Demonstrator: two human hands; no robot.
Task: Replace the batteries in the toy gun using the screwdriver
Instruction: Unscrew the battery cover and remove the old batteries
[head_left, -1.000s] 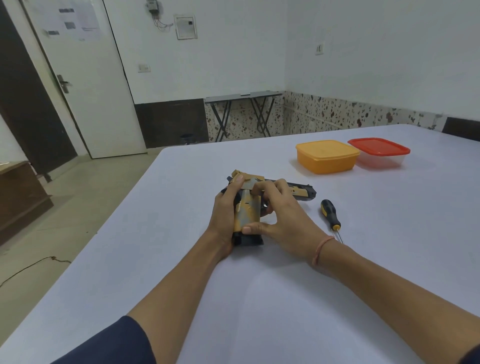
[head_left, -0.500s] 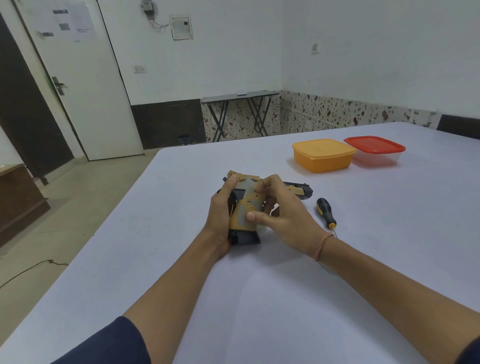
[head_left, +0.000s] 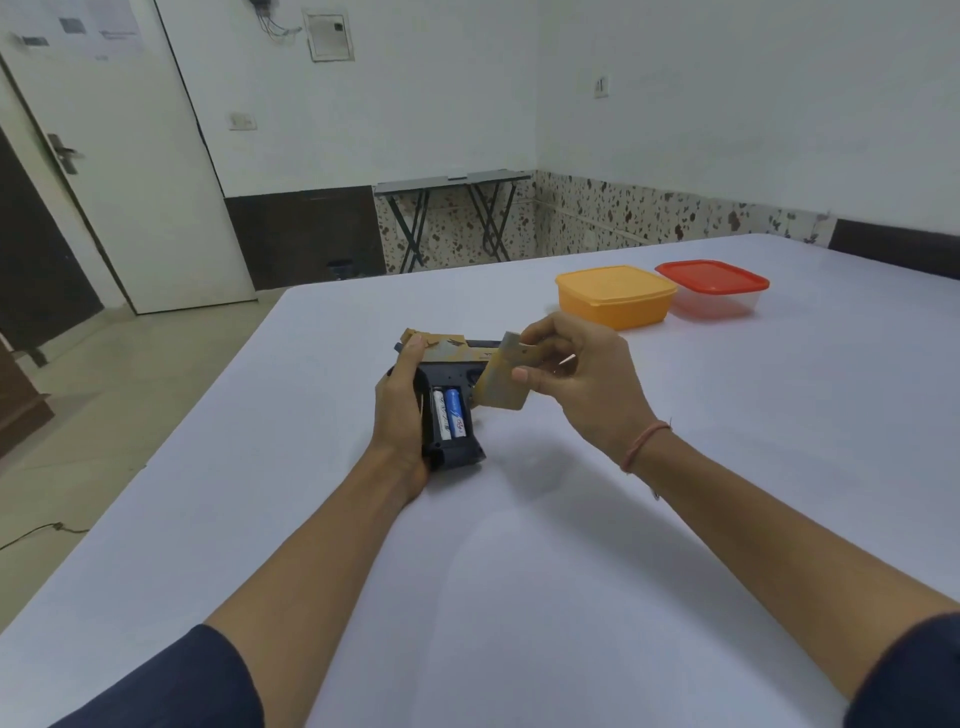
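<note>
The table (head_left: 571, 519) is covered in white, and open surface is seen near and right of the work, judged ample for setting parts down. An orange box (head_left: 615, 296) and a red-lidded box (head_left: 711, 288) are stood well behind. The toy gun (head_left: 449, 371) is laid flat toward the left edge and gripped by the left hand (head_left: 397, 415). The battery cover (head_left: 501, 387), seated a moment ago, is now lifted clear and pinched in the right hand (head_left: 587, 384). Two batteries (head_left: 450, 420) are thereby exposed for removal.
</note>
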